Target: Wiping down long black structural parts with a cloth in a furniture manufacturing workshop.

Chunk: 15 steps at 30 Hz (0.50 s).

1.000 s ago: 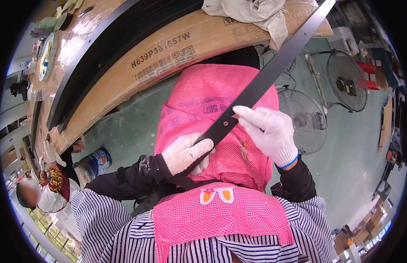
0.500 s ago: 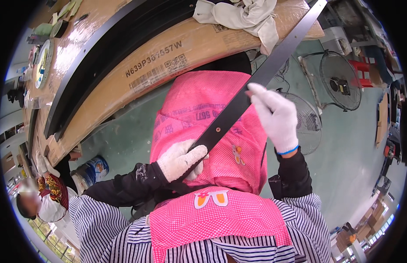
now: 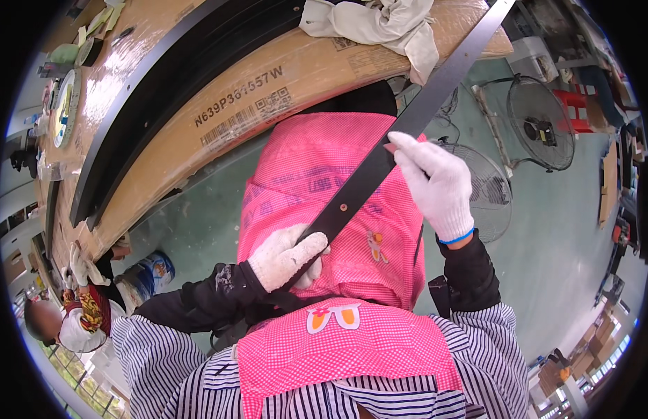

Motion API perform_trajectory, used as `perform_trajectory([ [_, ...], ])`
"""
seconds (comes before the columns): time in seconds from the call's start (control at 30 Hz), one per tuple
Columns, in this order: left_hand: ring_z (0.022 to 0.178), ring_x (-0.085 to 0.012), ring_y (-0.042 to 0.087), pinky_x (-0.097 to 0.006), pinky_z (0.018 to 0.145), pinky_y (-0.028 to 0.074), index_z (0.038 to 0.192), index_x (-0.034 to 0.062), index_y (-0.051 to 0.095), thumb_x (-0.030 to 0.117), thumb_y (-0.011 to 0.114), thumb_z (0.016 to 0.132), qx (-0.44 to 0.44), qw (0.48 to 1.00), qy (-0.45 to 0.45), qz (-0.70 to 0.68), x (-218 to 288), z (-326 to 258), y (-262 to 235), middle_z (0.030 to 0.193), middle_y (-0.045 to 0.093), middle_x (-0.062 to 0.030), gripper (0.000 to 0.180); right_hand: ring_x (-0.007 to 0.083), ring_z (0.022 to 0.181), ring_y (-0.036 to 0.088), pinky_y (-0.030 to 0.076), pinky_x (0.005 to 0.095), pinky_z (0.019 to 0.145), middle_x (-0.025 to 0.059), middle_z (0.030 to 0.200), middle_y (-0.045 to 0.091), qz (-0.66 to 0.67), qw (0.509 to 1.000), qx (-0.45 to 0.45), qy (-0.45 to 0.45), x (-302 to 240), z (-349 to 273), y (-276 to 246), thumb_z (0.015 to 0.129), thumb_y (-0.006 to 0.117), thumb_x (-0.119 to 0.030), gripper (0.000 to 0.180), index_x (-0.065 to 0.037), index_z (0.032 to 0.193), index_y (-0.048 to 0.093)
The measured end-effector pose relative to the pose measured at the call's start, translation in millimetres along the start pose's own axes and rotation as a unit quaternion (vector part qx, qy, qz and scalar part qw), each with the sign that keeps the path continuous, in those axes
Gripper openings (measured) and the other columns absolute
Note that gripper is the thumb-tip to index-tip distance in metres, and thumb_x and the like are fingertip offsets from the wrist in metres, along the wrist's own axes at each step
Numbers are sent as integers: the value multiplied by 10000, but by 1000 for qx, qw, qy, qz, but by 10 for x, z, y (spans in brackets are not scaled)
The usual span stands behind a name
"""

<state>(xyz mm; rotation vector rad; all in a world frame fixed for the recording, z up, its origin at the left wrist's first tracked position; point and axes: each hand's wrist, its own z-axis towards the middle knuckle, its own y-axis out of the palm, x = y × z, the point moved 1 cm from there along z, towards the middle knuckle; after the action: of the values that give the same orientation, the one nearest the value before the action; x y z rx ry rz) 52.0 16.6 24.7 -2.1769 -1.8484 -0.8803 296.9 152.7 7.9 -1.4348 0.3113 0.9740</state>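
A long flat black strip (image 3: 408,126) slants from my lap up to the top right, across my pink checked apron (image 3: 324,181). My left hand (image 3: 285,257), in a white knit glove, grips the strip's lower end against the apron. My right hand (image 3: 435,183), also gloved, holds the strip further up, with its fingers wrapped over the upper edge. The strip's far end passes over the corner of the wrapped worktable (image 3: 282,77).
The table is covered in brown paper and carries long black frame pieces (image 3: 163,91) and a pile of pale cloth (image 3: 380,24). Two floor fans (image 3: 540,126) stand on the green floor at right. A bucket (image 3: 146,276) sits at left, near another person (image 3: 65,325).
My right hand has slid up along the strip toward its far end. My left hand has kept its grip on the lower end.
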Motion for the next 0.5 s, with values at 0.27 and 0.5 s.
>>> perform_trajectory([
  [0.27,592,-133,623,-276,571,509,1128,-9,604,394,485,1101,-7,1000,6,3,-2,0,3,758,660,-68,421,239,773,740,566,318,675,80,900,754,-15,1000,-15,-14,38,3,-28,935,720,-137,252,-137,1184,759],
  [0.5,594,-134,623,-275,578,511,1122,-8,608,396,515,1089,5,1000,-5,-1,5,5,-2,766,663,-67,417,232,774,745,579,321,673,67,940,770,-89,986,-127,-65,-256,-201,34,920,736,-120,253,-138,1171,764],
])
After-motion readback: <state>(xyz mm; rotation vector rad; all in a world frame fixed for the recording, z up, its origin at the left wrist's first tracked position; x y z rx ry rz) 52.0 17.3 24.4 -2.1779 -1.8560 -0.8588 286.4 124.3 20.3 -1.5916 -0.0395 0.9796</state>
